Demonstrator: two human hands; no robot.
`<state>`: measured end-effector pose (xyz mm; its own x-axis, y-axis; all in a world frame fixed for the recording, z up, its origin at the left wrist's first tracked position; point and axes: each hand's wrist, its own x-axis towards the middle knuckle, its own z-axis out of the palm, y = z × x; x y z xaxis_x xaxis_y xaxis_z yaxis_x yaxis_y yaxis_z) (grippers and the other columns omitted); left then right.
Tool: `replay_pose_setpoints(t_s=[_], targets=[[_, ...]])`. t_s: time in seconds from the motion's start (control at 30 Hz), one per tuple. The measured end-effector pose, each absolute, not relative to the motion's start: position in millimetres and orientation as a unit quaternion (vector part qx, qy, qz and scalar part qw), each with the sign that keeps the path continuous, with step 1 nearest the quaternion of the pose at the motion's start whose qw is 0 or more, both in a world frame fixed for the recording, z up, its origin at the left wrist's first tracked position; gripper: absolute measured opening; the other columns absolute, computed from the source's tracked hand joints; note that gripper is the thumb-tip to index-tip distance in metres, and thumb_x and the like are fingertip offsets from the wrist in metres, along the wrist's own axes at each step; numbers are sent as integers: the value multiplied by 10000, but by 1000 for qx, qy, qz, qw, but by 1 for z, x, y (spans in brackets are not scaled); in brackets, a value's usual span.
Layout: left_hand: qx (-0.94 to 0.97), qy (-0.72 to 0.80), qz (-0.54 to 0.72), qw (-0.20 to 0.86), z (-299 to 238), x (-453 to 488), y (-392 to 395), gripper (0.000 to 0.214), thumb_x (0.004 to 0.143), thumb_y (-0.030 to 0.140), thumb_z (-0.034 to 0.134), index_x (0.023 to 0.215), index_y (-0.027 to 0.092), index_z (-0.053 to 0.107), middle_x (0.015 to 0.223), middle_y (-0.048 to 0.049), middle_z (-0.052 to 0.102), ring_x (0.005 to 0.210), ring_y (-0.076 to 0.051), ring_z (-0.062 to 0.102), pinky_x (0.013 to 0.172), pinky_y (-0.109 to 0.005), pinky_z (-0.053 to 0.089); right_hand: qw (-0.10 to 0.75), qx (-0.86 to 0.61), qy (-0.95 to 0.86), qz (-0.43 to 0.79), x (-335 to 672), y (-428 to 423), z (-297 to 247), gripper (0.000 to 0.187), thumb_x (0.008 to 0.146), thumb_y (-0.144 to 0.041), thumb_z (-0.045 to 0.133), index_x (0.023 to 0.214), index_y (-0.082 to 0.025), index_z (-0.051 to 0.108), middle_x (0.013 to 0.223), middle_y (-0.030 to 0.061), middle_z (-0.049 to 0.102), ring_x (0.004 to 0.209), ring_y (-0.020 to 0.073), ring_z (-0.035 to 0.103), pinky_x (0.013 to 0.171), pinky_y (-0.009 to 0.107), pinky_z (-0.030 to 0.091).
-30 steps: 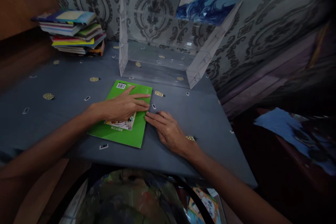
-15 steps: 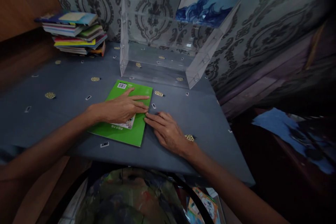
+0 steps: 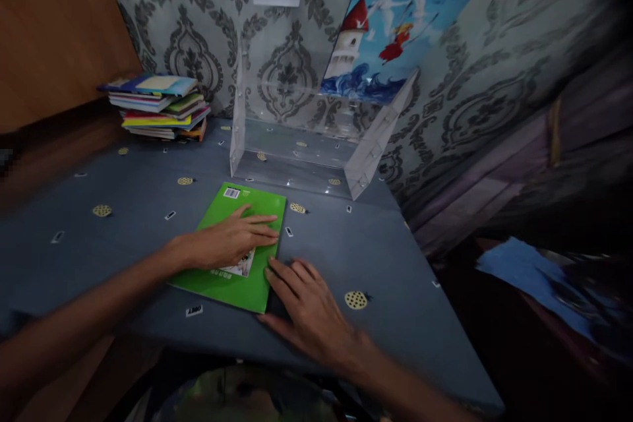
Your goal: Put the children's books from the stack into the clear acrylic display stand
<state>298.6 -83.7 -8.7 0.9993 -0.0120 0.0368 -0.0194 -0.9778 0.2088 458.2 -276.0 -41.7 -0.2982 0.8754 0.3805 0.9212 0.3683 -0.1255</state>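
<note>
A thin green book (image 3: 257, 211) lies flat on the blue-grey patterned table cover (image 3: 123, 237), back cover up with a barcode at its far corner. My left hand (image 3: 230, 241) rests flat on the book, fingers stretched out toward its right edge. My right hand (image 3: 304, 306) lies open on the table beside the book's near right corner, fingertips touching the book's edge.
A clear acrylic stand (image 3: 316, 138) sits at the back against the patterned wall. A stack of several books (image 3: 158, 105) lies at the back left. A blue picture book (image 3: 395, 20) leans on the wall. The table edge drops off to the right.
The view has tilted up, showing more wall. My right hand slid toward me along the book's right edge to its near corner. My left hand stayed on the book.
</note>
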Motion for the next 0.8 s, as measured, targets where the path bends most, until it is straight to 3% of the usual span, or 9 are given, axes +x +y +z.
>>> replay_pose_setpoints(t_s=[0.33, 0.8], targets=[[992, 36, 48, 113, -19, 315, -59, 608, 847, -20, 444, 1403, 217, 513, 1489, -72, 536, 1506, -198, 284, 1231, -530, 110, 165, -534, -826, -67, 486, -250, -35, 363, 966, -308, 604, 1286, -136, 625, 1298, 140, 682, 1052, 259, 626, 965, 456, 519], [992, 28, 79, 97, -24, 314, -57, 567, 887, 2, 435, 1415, 196, 506, 1470, -108, 550, 1499, -215, 301, 1210, -548, 164, 188, -527, -828, -44, 495, -248, -44, 394, 995, -316, 543, 1354, -165, 602, 1328, 135, 667, 1061, 267, 613, 936, 466, 542]])
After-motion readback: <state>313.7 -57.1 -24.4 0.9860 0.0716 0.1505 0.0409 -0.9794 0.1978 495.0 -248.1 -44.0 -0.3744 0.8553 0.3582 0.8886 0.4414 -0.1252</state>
